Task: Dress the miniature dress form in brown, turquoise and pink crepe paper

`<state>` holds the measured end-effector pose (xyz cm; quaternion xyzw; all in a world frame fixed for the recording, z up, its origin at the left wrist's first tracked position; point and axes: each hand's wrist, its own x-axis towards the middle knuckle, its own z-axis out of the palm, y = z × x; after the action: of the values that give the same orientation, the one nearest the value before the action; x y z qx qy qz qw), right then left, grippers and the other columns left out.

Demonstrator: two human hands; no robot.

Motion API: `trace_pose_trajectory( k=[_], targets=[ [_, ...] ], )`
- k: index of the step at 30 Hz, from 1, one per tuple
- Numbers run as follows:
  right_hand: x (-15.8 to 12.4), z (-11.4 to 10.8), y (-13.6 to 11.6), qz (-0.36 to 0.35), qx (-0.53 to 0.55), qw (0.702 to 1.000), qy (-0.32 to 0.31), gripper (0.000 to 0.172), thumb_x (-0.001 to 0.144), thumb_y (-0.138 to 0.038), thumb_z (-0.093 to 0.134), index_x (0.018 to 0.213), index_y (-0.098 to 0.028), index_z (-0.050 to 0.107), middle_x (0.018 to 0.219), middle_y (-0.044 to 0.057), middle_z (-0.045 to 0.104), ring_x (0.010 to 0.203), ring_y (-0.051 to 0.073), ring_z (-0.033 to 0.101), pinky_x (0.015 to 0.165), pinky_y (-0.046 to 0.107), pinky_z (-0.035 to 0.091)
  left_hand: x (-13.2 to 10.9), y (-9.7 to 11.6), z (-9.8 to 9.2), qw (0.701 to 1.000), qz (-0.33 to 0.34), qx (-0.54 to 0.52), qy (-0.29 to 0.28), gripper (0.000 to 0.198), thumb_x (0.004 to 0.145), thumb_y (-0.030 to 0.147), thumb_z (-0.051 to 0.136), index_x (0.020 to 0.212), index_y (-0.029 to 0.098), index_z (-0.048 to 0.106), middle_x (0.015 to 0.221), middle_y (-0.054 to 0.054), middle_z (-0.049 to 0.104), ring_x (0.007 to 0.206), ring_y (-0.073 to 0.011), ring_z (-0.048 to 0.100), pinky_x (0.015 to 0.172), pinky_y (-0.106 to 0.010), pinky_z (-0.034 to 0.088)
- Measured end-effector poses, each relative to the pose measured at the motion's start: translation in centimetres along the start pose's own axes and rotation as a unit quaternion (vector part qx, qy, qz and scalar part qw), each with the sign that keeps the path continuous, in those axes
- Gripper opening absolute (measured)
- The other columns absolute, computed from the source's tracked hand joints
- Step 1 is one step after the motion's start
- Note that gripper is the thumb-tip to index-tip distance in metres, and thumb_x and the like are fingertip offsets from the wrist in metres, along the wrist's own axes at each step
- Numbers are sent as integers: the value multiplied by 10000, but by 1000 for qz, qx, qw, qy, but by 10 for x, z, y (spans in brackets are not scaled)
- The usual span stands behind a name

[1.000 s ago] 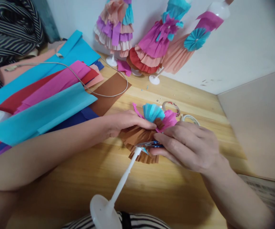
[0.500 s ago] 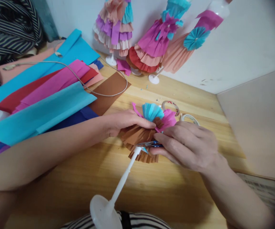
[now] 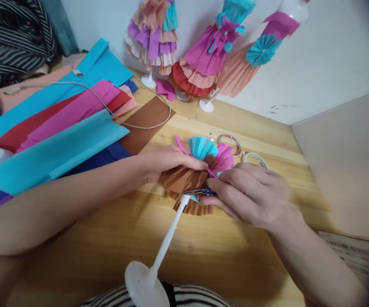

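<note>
A doll-sized crepe-paper dress point(image 3: 184, 182) has pleated brown layers, with turquoise point(image 3: 202, 147) and pink paper point(image 3: 225, 157) at its far end. It is mounted on a white plastic stand point(image 3: 167, 241) whose round base tilts toward my lap. My left hand point(image 3: 173, 163) pinches the dress, thumb on top by the brown and pink paper; its other fingers are hidden. In my right hand point(image 3: 254, 192) are small blue-handled scissors point(image 3: 200, 192), their metal blades lying across the brown paper near the top of the stand. My right fingers cover most of the handles.
Coloured paper sheets point(image 3: 53, 145) and a grey cable point(image 3: 91, 90) lie at left, beside brown paper point(image 3: 150, 121). Several paper dresses on stands point(image 3: 206, 51) line the wall. Two tape rolls point(image 3: 255, 158) and tiny beads point(image 3: 214, 131) lie beyond my hands.
The stand's base has shifted slightly right, and the dress's far end slightly left and up. My right hand and the scissors have moved up a little; my left grip looks the same.
</note>
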<state>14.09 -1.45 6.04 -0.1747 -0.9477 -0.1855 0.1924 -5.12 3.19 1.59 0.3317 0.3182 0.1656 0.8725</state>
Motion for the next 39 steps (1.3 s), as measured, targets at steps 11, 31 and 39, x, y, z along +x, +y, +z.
trace_pose_trajectory(
  k=[11,31,39],
  targets=[
    [0,1,-1,16,-42,999,1,296,927,-330,590,690,-159,633,575,1,494,581,133,429,519,247,354,2,-1,-1,999,16,-7,36,215,655,246,778,810,136,677,768,-59,715,703,-171,651,666,-284,499],
    [0,6,-3,62,-55,996,13,213,897,-340,637,793,-156,609,613,13,545,567,143,454,524,264,356,5,-4,0,989,123,-28,77,189,686,267,749,803,146,664,838,-51,705,785,-179,655,754,-304,499],
    [2,6,-3,53,-50,997,14,239,907,-350,621,774,-151,626,604,15,547,574,142,456,508,264,339,6,-5,1,994,83,-49,49,133,747,252,694,816,139,677,812,-60,710,750,-173,657,704,-290,497]
  ],
)
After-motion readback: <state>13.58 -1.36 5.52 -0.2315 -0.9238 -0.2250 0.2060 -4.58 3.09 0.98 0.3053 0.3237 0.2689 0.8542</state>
